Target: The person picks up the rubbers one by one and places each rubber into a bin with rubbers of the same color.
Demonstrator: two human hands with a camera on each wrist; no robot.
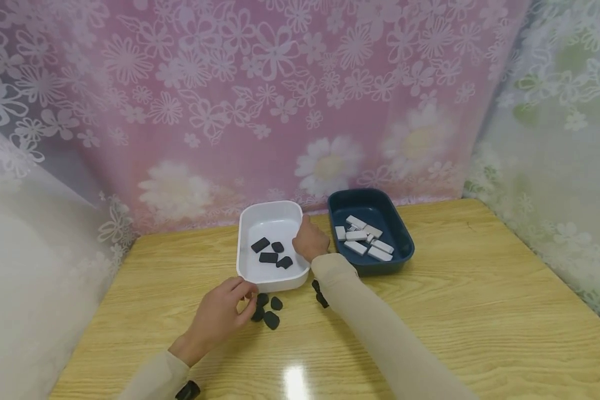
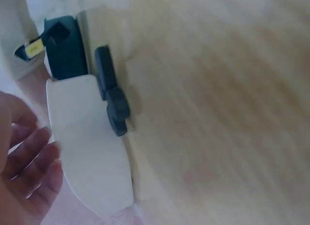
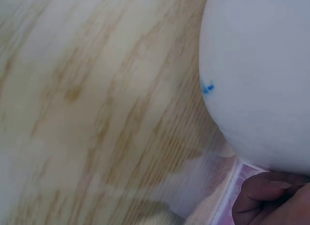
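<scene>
A white plastic tub (image 1: 247, 280) holds several black pieces, two of them oblong blocks (image 1: 268, 257). At its right rim my right hand (image 1: 312, 240) grips the edge with curled fingers; the right wrist view shows that hand (image 3: 271, 201) at the tub's end (image 3: 261, 80). My left hand (image 1: 225, 308) is by the tub's near left corner, fingers loosely bent and holding nothing. In the left wrist view the left hand (image 2: 29, 162) is beside the tub's wall (image 2: 92, 138); whether it touches is unclear. Several black stone-like pieces (image 1: 271, 319) lie near its fingertips.
A dark blue tub (image 1: 407, 253) with several white blocks (image 1: 380, 254) stands to the right. More black pieces (image 1: 322, 300) lie beside my right sleeve, partly hidden. Flowered curtains (image 1: 260, 111) hang behind the wooden table (image 1: 480, 311) and along both sides.
</scene>
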